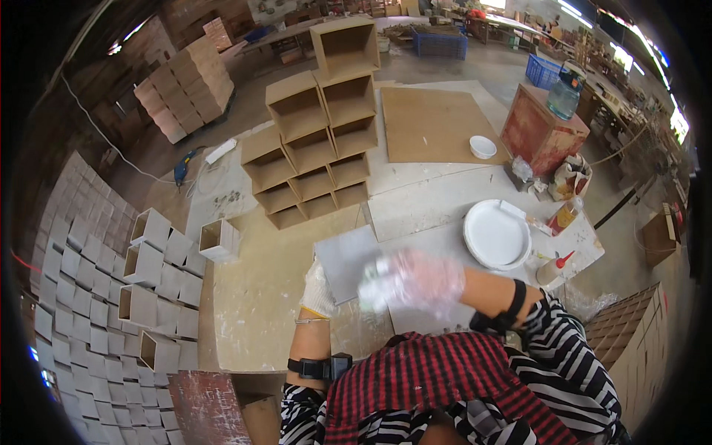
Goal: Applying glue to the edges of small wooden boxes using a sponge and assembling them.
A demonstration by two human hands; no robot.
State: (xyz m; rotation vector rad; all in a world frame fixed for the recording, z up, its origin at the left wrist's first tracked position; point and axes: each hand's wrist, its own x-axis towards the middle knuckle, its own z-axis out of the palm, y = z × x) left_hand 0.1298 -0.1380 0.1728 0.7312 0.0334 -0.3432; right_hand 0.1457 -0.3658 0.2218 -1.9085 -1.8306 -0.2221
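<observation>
I see the largest thing first: a stepped stack of open brown board boxes (315,133) in the upper middle of the frame, roughly eleven cubbies with mouths facing me. Upper left holds another pile of closed tan boxes (185,85). At the left edge, flat grey squares (81,245) cover the floor in too many to count, with about five small open boxes (148,245) among them. One red wooden crate (538,130) stands upper right, one round white plate (495,236) right of centre, one small white bowl (483,147) above it.

At centre lies one flat grey rectangular board (348,259), long axis running from lower left toward upper right of the frame. My left hand (319,291), in a white glove, grasps its lower-left edge. My right hand (419,280), in a clear glove, is blurred over the board's right part; whether it clenches anything I cannot tell.
</observation>
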